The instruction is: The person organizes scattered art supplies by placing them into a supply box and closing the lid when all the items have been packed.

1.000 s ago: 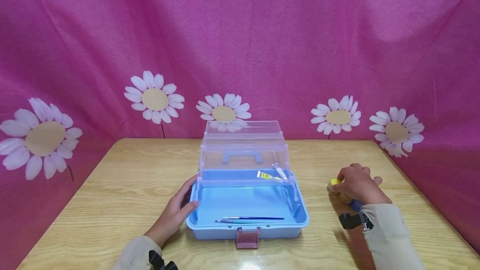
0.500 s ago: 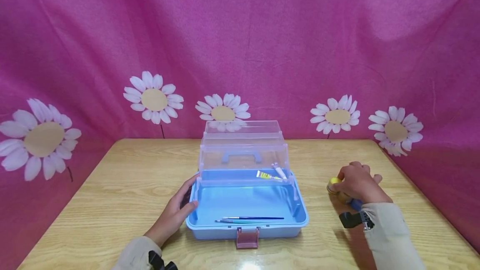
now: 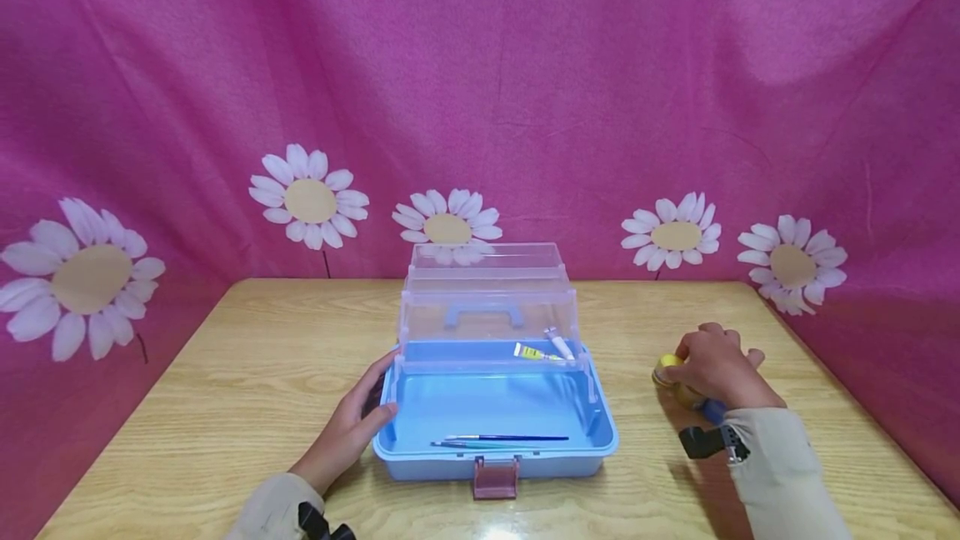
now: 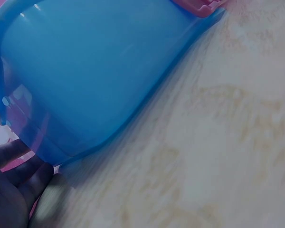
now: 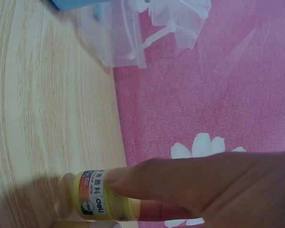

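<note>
Sitting at the middle of a pale wooden bench [image 3: 225, 373], an open light-blue plastic storage box [image 3: 495, 419] serves as the landmark for everything else. Its clear, smooth plastic lid and fold-out tray [image 3: 489, 307] stand raised at the back of the box, leaving the glossy blue well exposed. The left hand [image 3: 352, 432] rests against the box's left wall, fingers relaxed and fairly straight along the rim, seemingly to steady the light box; the left wrist view shows the curved blue corner [image 4: 85, 85] right beside the palm. To the right of the box, well apart from it, the right hand [image 3: 716, 369] curls around a small round yellow paint bottle [image 3: 667, 373] standing on the bench; the right wrist view shows a finger laid across its printed label [image 5: 97, 199], a grip suited to a small, slick cylinder. Inside the box, near its front wall, lie two thin paintbrushes [image 3: 498, 440], side by side and flat. On the raised tray sit a small yellow-and-white paint tube [image 3: 534, 351] and a white tube [image 3: 558, 343]. A pink latch [image 3: 495, 477] hangs at the box's front. Behind the box hangs a crinkled pink cloth backdrop printed with white daisies [image 3: 450, 227].
</note>
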